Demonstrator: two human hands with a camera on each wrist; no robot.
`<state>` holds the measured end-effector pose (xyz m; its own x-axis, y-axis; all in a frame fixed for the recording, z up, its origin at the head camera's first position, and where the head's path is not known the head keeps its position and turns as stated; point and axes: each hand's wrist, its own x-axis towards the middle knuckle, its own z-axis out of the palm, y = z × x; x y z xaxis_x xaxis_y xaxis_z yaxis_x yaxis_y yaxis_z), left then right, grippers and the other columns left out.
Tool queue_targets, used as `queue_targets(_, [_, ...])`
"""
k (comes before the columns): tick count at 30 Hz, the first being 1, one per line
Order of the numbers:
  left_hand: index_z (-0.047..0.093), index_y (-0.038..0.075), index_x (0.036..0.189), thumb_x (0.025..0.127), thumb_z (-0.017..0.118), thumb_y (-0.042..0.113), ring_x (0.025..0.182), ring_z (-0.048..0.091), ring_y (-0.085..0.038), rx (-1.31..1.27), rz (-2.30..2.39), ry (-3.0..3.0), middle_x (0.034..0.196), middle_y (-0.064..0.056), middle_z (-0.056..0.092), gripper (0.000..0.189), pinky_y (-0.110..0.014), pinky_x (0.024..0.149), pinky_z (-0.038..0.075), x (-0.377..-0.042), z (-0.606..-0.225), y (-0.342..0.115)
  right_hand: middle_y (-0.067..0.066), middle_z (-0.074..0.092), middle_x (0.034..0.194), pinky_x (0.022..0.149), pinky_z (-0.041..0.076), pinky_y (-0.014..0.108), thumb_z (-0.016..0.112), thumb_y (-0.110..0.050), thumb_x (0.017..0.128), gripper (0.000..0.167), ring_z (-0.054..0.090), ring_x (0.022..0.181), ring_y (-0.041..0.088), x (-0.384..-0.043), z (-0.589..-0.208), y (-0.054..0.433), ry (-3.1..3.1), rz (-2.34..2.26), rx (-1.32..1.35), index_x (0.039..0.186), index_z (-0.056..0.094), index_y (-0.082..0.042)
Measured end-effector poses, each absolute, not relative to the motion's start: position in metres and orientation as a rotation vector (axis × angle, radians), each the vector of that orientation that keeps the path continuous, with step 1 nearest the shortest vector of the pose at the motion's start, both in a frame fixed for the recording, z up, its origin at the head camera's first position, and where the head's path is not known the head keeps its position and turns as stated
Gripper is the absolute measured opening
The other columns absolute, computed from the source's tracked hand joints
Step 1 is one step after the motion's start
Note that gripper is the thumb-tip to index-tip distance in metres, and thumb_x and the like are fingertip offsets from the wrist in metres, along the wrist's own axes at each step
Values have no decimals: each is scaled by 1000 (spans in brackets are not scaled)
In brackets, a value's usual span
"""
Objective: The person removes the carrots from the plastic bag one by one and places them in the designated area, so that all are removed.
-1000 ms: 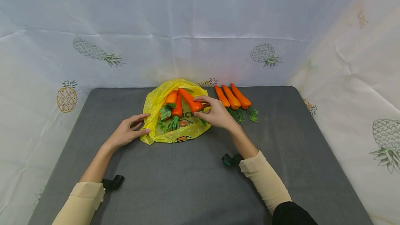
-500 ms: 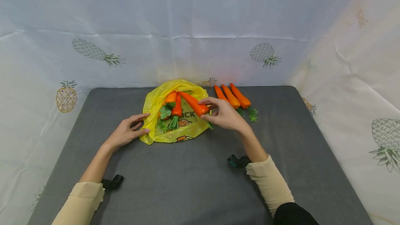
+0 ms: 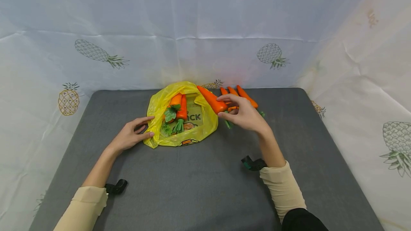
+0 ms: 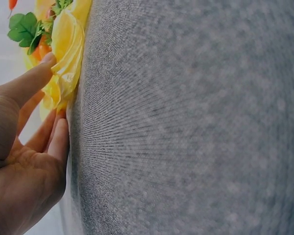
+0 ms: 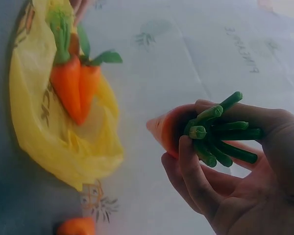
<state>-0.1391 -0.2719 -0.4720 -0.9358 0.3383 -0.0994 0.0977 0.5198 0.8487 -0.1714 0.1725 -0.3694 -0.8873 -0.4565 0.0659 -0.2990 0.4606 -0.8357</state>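
Note:
My right hand pinches an orange carrot at its thick end, above the table between the bag and a row of carrots. Its tip points up and left; in the right wrist view its cut green stems face the camera. The yellow plastic bag lies with its mouth spread wide. Inside it rest another carrot with green stems and an orange vegetable with a green leaf. My left hand touches the bag's left rim, thumb and fingers apart.
Behind my right hand, several carrots with leafy green tops lie side by side at the table's back edge, partly hidden by that hand. The grey table meets a white pineapple-print cloth at the back.
My right hand has lifted the carrot out of the bag's mouth and moved right with it, toward the row of carrots. The left hand has stayed at the bag's rim.

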Motion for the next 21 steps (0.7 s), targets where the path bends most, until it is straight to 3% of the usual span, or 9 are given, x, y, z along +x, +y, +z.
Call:
queue_targets(10, [46, 11, 166, 104, 77, 21, 159, 40, -46, 368, 1381, 2505, 169, -24, 42, 70, -50, 130, 38, -139, -472, -272, 16, 64, 149, 108, 64, 59, 80, -14, 100, 48, 66, 133, 39, -172, -359, 212, 2638, -1448, -537, 146, 65, -9])
queue_targets(12, [46, 11, 166, 104, 77, 21, 159, 39, -46, 365, 1384, 2501, 169, -24, 42, 70, -50, 130, 38, -139, -472, -272, 16, 64, 151, 108, 63, 53, 79, -15, 101, 48, 65, 136, 38, -173, -358, 221, 2664, -1448, -510, 147, 64, -10])
queue_targets(18, [46, 11, 166, 103, 77, 22, 159, 39, -46, 355, 1380, 2503, 169, -24, 42, 71, -49, 130, 38, -139, -472, -272, 18, 64, 152, 96, 59, 16, 78, -17, 103, 49, 66, 136, 38, -175, -358, 247, 2717, -1478, -429, 149, 64, -11])
queue_targets(21, [46, 11, 166, 104, 77, 22, 159, 39, -46, 360, 1376, 2507, 168, -24, 43, 70, -49, 130, 38, -139, -473, -272, 19, 64, 153, 92, 57, 8, 77, -18, 103, 49, 66, 135, 38, -177, -360, 260, 2739, -1475, -390, 150, 63, -11])
